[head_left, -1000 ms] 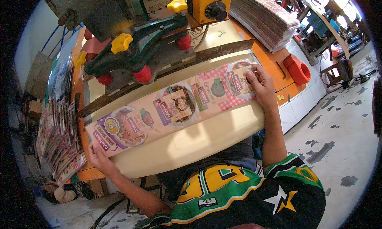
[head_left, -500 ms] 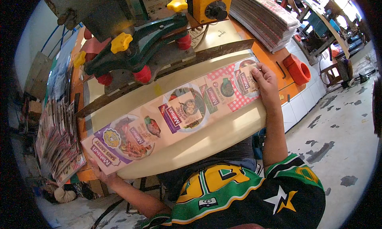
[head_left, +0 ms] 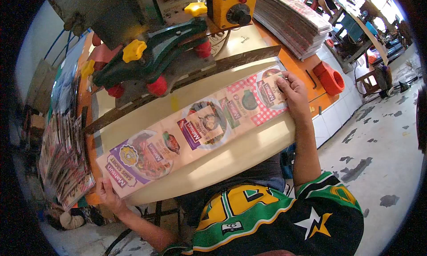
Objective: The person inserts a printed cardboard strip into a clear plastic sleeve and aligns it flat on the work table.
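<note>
A long printed sheet with food pictures and "Mahsuri" lettering lies slantwise across the pale curved work surface. Its face looks glossy. At the lower left end, my left hand pinches the corner, thumb on the near edge. My right hand grips the upper right end, its thumb on top and its other fingers partly hidden. Just behind the sheet runs a dark metal bar of the machine. Above that bar is a dark green clamp arm with yellow knobs and red feet.
Thick stacks of printed sheets stand at the back right. More printed sheets are piled at the left. A red ring-shaped part sits on the orange table beside a hex key. A yellow control box has a black dial.
The sheet's left end has shifted slightly rightward. My left thumb now shows more plainly on its edge. My right hand keeps its grip, and the whole view has moved a little.
</note>
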Available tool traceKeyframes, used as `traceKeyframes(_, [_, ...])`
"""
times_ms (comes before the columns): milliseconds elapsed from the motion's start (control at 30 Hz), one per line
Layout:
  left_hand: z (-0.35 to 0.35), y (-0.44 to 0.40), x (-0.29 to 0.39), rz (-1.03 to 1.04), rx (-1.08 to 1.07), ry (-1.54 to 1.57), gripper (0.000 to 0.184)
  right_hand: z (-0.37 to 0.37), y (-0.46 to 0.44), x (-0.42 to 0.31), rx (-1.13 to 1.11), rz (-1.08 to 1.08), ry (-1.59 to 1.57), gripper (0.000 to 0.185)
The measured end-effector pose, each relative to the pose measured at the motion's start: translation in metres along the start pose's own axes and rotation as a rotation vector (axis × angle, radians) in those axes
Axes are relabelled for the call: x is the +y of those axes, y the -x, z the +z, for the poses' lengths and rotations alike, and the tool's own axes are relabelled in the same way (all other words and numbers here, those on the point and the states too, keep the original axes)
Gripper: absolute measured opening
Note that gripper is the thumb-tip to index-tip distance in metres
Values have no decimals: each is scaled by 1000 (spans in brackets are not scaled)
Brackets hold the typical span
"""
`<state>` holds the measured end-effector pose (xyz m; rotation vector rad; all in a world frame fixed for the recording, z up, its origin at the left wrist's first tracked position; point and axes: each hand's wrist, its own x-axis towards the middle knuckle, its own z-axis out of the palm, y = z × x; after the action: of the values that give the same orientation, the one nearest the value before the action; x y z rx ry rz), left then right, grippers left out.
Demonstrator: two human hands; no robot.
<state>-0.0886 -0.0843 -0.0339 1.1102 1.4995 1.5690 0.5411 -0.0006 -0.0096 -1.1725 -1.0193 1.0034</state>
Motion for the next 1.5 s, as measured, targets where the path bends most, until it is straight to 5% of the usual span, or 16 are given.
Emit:
traceKeyframes(67, [-4, 10, 4, -4, -60, -130, 22, 4, -1, 1, 23, -9, -47, 26])
traceKeyframes(133, [-4, 29, -2, 124, 332, 264, 24, 6, 0, 0, 12, -4, -49, 27])
traceKeyframes(200, [9, 34, -8, 206, 398, 428, 24, 6, 1, -1, 9, 0, -50, 27])
traceKeyframes(600, [41, 31, -8, 197, 270, 541, 26, 0, 0, 4, -17, -5, -60, 29])
traceKeyframes(867, [-61, 33, 2, 150, -113, -101, 30, 5, 3, 0, 8, -24, 5, 28])
traceKeyframes(1067, [6, 57, -8, 255, 329, 481, 38, 8, 4, -5, -30, -4, 12, 28])
traceKeyframes(1500, [76, 45, 3, 151, 384, 647, 58, 5, 1, 1, -16, -30, -9, 30])
